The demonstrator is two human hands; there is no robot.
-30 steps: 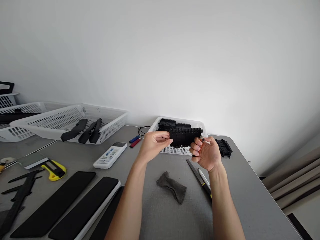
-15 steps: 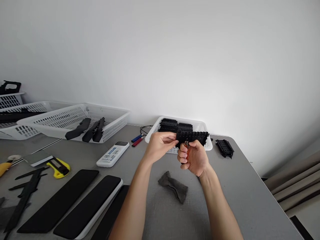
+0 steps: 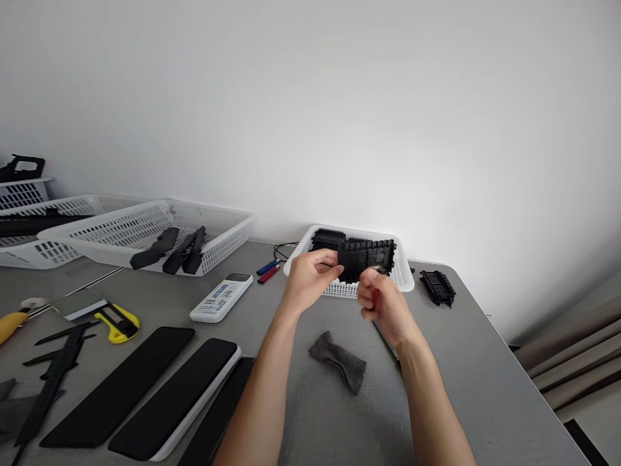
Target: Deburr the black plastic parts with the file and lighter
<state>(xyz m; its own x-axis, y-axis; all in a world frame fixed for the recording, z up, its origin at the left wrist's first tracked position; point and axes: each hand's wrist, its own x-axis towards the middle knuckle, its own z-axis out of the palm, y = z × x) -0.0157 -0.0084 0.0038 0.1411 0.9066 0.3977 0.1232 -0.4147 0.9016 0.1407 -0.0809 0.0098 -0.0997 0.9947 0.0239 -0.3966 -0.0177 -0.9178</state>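
Note:
My left hand (image 3: 306, 279) pinches the left end of a black plastic piece with toothed edges (image 3: 366, 257). The piece is held upright over the near side of a white basket (image 3: 405, 275). Close to its lower right part is my right hand (image 3: 385, 304), fingers curled shut and slightly blurred. A cigarette lighter was in this hand in the earlier frame; now the fingers mostly hide it. More black toothed pieces (image 3: 328, 239) are stacked in the basket. Below my hands a crumpled dark grey cloth (image 3: 338, 362) lies on the table.
Another black toothed piece (image 3: 437, 287) lies near the right table edge. To the left are a white device (image 3: 222, 298), blue (image 3: 266, 267) and red (image 3: 268, 274) lighters, a yellow cutter (image 3: 118, 323), black calipers (image 3: 55, 372), black slabs (image 3: 121, 387) and a larger white basket (image 3: 223, 249).
The black toothed piece has tilted, now showing its broad flat face. My right hand has turned and lowered slightly away from it, and the orange lighter body has gone out of sight.

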